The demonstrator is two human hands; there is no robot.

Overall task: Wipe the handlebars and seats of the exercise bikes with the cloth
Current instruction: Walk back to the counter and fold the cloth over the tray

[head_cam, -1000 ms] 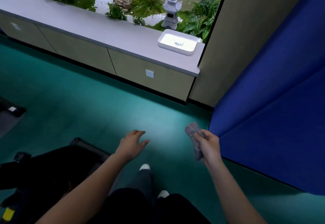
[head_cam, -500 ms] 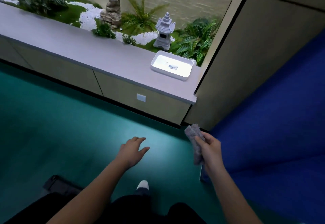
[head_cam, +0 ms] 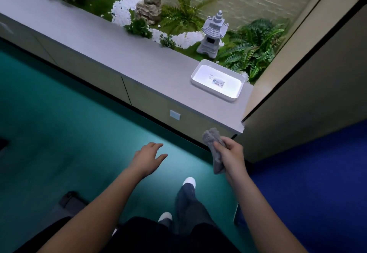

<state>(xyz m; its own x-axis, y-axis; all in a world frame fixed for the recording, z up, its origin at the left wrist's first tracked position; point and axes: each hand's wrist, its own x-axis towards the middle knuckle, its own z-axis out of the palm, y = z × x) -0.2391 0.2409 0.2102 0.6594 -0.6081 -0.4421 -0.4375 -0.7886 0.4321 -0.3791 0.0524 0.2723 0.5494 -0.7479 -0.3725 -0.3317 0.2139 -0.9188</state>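
My right hand (head_cam: 231, 152) grips a crumpled grey cloth (head_cam: 213, 145), which sticks up above my fingers and hangs down below them, in front of the corner of a low counter. My left hand (head_cam: 148, 157) floats over the green floor with fingers relaxed and spread, holding nothing. No handlebar or seat is in view; only a dark piece of equipment (head_cam: 69, 201) shows at the lower left.
A grey-topped counter (head_cam: 123, 54) runs diagonally ahead, bearing a white tray (head_cam: 198, 71) near its right end. Behind it lies a planter with ferns, white pebbles and a stone lantern (head_cam: 213, 34). A beige wall panel (head_cam: 297, 97) and blue mat (head_cam: 317, 173) stand right.
The view has moved closer to the counter and the tray has drawn nearer. The dark equipment at lower left has mostly left the frame. Both hands keep their poses.
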